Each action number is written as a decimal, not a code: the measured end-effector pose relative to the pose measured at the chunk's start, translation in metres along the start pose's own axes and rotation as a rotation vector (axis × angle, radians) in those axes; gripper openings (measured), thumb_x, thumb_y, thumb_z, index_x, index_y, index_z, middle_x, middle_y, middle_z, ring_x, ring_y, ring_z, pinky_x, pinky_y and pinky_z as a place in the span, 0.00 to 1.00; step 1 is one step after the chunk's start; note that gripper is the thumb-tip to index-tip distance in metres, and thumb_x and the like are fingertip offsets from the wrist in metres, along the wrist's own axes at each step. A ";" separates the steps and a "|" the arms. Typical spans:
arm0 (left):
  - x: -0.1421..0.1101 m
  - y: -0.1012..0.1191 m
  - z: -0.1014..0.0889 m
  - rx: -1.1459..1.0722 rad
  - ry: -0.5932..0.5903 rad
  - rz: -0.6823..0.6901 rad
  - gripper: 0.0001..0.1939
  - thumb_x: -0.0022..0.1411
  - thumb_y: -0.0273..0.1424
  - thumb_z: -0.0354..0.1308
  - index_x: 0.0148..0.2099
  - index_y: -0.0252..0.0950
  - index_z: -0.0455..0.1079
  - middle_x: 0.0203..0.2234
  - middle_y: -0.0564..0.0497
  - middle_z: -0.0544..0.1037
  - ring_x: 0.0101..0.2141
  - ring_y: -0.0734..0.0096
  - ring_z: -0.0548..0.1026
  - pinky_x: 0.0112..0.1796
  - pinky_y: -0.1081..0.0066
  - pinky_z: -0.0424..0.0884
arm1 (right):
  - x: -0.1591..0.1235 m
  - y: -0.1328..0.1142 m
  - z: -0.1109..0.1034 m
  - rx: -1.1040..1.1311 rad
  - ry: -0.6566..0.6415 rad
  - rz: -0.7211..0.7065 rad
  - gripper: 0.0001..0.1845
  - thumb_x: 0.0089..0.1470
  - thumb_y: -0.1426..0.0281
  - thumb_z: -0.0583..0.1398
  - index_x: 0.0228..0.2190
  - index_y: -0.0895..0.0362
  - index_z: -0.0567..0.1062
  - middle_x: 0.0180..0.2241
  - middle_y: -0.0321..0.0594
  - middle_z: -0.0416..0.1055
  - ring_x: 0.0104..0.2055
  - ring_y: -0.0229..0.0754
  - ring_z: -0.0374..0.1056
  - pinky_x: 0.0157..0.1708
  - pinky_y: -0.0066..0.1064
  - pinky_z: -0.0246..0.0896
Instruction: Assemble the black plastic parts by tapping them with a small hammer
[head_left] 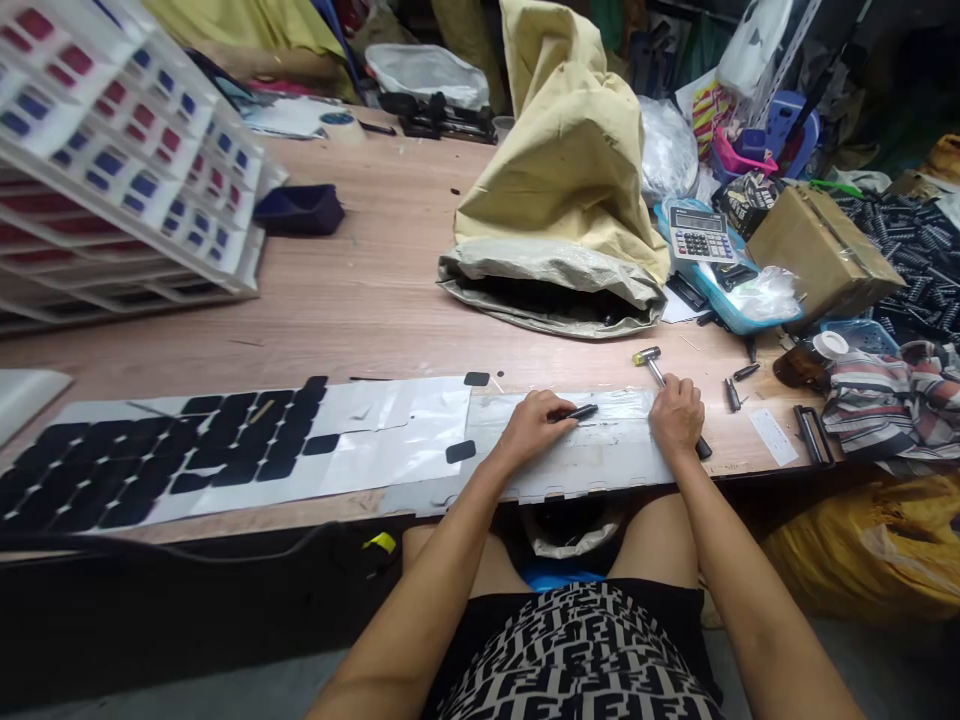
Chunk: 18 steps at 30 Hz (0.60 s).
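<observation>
My left hand pinches a small black cylindrical piece just above a grey-white board at the table's front edge. Wrapped round the handle of a small hammer is my right hand; the yellow-tipped head points away from me and the dark handle end shows by my wrist. To the left, a white sheet carries rows of black rounded patches. Two loose black patches lie near the board's left end. Beyond the hands, a beige cloth sack lies with its dark mouth facing me.
A white rack stands at left beside a dark blue bin. At right are a calculator on a blue basket, a cardboard box, a brown bottle and a heap of black ribbed parts. Small black pieces lie near the hammer.
</observation>
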<state>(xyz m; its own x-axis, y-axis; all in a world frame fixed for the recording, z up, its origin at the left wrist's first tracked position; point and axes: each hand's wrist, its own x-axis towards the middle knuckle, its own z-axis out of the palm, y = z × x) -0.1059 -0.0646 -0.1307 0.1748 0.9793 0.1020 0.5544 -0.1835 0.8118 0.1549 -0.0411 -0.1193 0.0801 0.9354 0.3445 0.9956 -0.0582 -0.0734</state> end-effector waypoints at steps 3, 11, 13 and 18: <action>-0.007 -0.009 0.006 0.065 0.024 0.076 0.10 0.60 0.34 0.64 0.45 0.41 0.79 0.35 0.49 0.78 0.42 0.60 0.72 0.47 0.60 0.69 | 0.003 0.001 -0.002 0.000 0.007 0.007 0.18 0.66 0.71 0.49 0.51 0.57 0.73 0.42 0.49 0.68 0.42 0.49 0.59 0.38 0.37 0.51; 0.001 -0.006 0.006 0.048 0.025 0.064 0.11 0.59 0.31 0.65 0.45 0.42 0.80 0.35 0.49 0.75 0.42 0.60 0.70 0.44 0.61 0.69 | -0.014 -0.005 -0.027 0.354 -0.065 0.027 0.19 0.64 0.71 0.52 0.51 0.55 0.76 0.43 0.46 0.73 0.44 0.47 0.66 0.42 0.35 0.60; 0.001 -0.006 0.006 0.039 0.023 0.051 0.11 0.59 0.31 0.65 0.45 0.42 0.80 0.35 0.49 0.75 0.42 0.60 0.70 0.44 0.62 0.69 | -0.032 -0.013 -0.041 0.566 -0.120 -0.009 0.18 0.63 0.69 0.53 0.50 0.55 0.77 0.43 0.45 0.74 0.42 0.45 0.69 0.42 0.34 0.63; 0.002 -0.008 0.009 0.025 0.040 0.035 0.10 0.59 0.32 0.66 0.44 0.42 0.81 0.34 0.50 0.75 0.42 0.61 0.69 0.43 0.62 0.68 | -0.075 -0.035 -0.063 0.833 -0.208 -0.151 0.17 0.64 0.65 0.54 0.48 0.54 0.78 0.42 0.43 0.76 0.44 0.44 0.72 0.45 0.35 0.68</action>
<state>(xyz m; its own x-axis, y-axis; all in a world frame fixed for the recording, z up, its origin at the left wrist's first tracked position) -0.1025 -0.0616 -0.1423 0.1622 0.9747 0.1536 0.5686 -0.2195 0.7928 0.1169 -0.1311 -0.0831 -0.1418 0.9619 0.2336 0.6286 0.2698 -0.7294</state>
